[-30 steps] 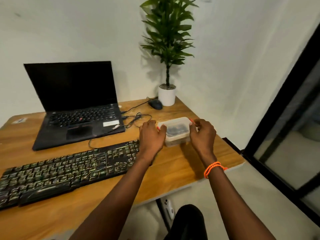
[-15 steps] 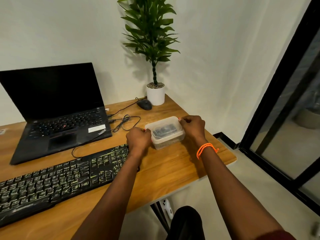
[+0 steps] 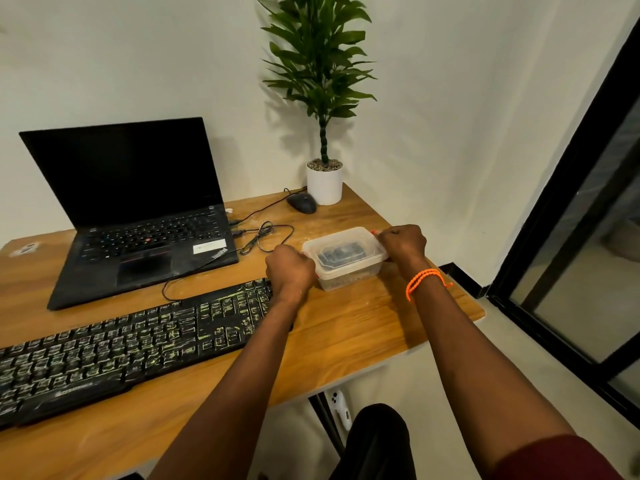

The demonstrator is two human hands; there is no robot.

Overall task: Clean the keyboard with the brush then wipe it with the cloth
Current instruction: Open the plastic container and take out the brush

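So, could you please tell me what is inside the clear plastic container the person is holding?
Through the lid of the clear plastic container, gripped by the left hand and right hand, something dark shows. The cloudy plastic hides what it is.

Orange bead bracelet (image 3: pixel 426 279) on R wrist, maroon sleeve (image 3: pixel 554 459)
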